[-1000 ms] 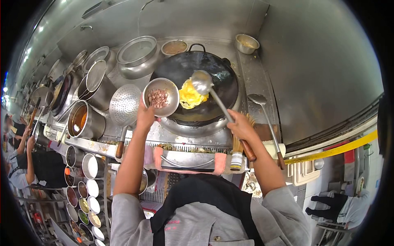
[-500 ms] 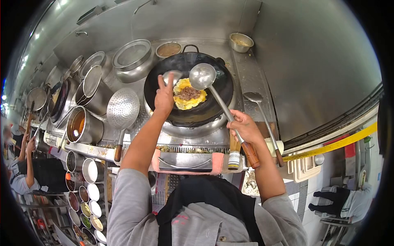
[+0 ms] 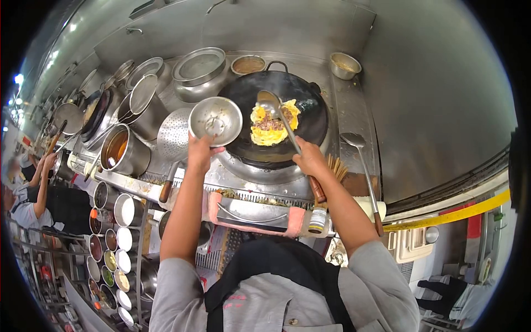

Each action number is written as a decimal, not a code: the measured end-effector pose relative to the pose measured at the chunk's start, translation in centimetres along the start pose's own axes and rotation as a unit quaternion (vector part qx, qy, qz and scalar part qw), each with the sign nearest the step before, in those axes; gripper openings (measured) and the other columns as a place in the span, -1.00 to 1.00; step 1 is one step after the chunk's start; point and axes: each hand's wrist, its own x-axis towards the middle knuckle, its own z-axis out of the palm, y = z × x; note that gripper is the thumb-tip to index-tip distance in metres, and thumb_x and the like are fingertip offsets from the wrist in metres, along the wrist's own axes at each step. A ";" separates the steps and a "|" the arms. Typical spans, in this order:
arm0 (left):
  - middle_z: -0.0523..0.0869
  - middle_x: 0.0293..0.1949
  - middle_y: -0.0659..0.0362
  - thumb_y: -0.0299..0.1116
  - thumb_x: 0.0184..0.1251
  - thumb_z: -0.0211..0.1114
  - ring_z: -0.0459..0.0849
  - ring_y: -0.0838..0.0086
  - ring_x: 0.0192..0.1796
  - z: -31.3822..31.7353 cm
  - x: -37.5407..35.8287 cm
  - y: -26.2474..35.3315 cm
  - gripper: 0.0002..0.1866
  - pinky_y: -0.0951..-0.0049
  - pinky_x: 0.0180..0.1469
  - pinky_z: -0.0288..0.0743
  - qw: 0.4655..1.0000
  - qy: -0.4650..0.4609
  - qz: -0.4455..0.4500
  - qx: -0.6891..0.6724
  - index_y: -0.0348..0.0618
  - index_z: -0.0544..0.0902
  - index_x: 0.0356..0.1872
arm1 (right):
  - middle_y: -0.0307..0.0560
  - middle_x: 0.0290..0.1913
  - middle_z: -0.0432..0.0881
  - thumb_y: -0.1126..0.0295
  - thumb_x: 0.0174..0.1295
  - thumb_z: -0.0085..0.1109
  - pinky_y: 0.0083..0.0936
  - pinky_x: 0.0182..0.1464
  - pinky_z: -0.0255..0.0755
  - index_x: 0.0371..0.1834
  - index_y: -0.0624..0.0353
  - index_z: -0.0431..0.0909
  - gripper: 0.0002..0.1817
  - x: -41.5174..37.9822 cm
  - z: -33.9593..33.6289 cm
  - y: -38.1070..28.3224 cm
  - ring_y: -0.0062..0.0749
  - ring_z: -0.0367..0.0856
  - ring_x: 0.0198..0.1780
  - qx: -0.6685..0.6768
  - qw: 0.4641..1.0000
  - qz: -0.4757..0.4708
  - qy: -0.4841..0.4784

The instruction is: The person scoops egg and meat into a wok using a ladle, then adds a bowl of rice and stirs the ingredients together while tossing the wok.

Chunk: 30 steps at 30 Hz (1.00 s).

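Note:
My left hand (image 3: pixel 202 154) grips a small metal bowl (image 3: pixel 215 120) by its near rim, left of the wok. The bowl's inside faces me, with a few bits of residue in it. My right hand (image 3: pixel 311 157) is closed round the shaft of a long ladle (image 3: pixel 269 102), whose wooden end points back toward me. The ladle's head is over the far left part of the egg (image 3: pixel 268 138) in the black wok (image 3: pixel 260 81), touching or just above it. Chopped brown meat (image 3: pixel 269 126) lies on the yellow egg, partly hidden by the ladle.
A perforated skimmer (image 3: pixel 172 138) rests left of the wok, near a pot of brown liquid (image 3: pixel 117 149). A spatula (image 3: pixel 362 166) and a bowl of food (image 3: pixel 345 65) are at right. A labelled jar (image 3: pixel 317 220) stands at the front edge. A co-worker (image 3: pixel 41 193) is at far left.
My left hand has brought the bowl left and toward me, away from above the egg. The ladle has come down to the egg, and its far left side is now folded or covered.

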 end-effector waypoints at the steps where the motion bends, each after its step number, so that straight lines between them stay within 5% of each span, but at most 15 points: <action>1: 0.59 0.18 -0.06 -0.63 0.32 0.06 0.75 0.25 0.02 -0.8 -1.5 0.6 -0.39 0.40 -0.38 0.79 1.000 0.009 -0.011 -0.012 -0.12 0.24 0.41 | 0.48 0.11 0.62 0.46 0.13 0.18 -0.14 0.28 0.46 0.44 0.38 0.36 -0.29 -0.3 -0.5 -0.7 0.31 0.60 0.17 0.017 1.000 -0.005 -0.017; 5: 0.65 0.11 -0.06 -0.62 0.31 0.04 0.78 0.28 -0.05 -5.2 -8.3 1.9 -0.42 0.47 -0.43 0.75 0.996 0.075 0.011 -0.036 -0.21 0.29 0.40 | 0.49 0.09 0.62 0.46 0.12 0.18 -0.12 0.27 0.46 0.44 0.37 0.36 -0.28 -4.0 -2.2 0.9 0.29 0.61 0.16 0.013 0.995 -0.088 -0.040; 9: 0.67 0.03 -0.04 -0.63 0.29 0.02 0.78 0.32 -0.22 -9.2 -12.4 1.0 -0.40 0.49 -0.47 0.72 0.994 0.097 0.001 -0.048 -0.21 0.28 0.40 | 0.53 0.08 0.61 0.49 0.14 0.18 -0.08 0.22 0.50 0.43 0.40 0.34 -0.30 -3.2 -5.7 -0.5 0.28 0.61 0.18 -0.029 0.995 0.066 -0.076; 13: 0.68 -0.03 -0.02 -0.63 0.25 0.02 0.74 0.34 -0.37 -8.4 -14.6 -0.1 -0.39 0.49 -0.53 0.67 0.987 0.132 -0.011 -0.087 -0.19 0.30 0.39 | 0.51 0.13 0.60 0.51 0.12 0.19 -0.13 0.24 0.49 0.40 0.43 0.37 -0.32 1.1 -2.0 1.0 0.23 0.59 0.22 -0.057 0.998 -0.011 -0.026; 16: 0.69 -0.04 -0.02 -0.64 0.25 0.03 0.74 0.34 -0.39 -8.1 -17.2 -0.3 -0.40 0.50 -0.54 0.66 0.982 0.158 -0.003 -0.106 -0.19 0.32 0.38 | 0.46 0.19 0.59 0.51 0.11 0.18 -0.16 0.26 0.49 0.40 0.43 0.39 -0.32 -0.4 -3.1 1.1 0.20 0.59 0.24 0.017 0.995 -0.091 -0.037; 24: 0.73 -0.07 -0.01 -0.64 0.27 0.06 0.76 0.34 -0.40 -10.9 -24.6 -1.3 -0.44 0.52 -0.54 0.67 0.971 0.210 -0.005 -0.113 -0.23 0.34 0.35 | 0.60 0.01 0.61 0.54 0.10 0.16 -0.08 0.21 0.51 0.42 0.41 0.38 -0.30 0.1 -4.1 5.0 0.36 0.64 0.08 -0.047 0.995 0.006 0.082; 28: 0.73 -0.08 -0.01 -0.62 0.28 0.08 0.76 0.33 -0.43 -11.3 -26.3 -2.4 -0.47 0.53 -0.54 0.68 0.969 0.214 -0.014 -0.124 -0.25 0.36 0.32 | 0.53 -0.01 0.64 0.56 0.11 0.16 -0.07 0.20 0.50 0.42 0.43 0.38 -0.31 -1.2 -4.6 3.0 0.34 0.62 0.12 -0.011 0.999 -0.030 -0.024; 30: 0.73 -0.07 -0.02 -0.62 0.28 0.08 0.76 0.32 -0.42 -11.7 -27.5 -2.6 -0.47 0.53 -0.54 0.68 0.969 0.214 -0.020 -0.125 -0.26 0.37 0.31 | 0.44 0.02 0.63 0.57 0.16 0.16 -0.04 0.18 0.51 0.46 0.37 0.34 -0.30 -1.1 -3.2 3.5 0.33 0.64 0.10 -0.074 0.996 -0.051 0.009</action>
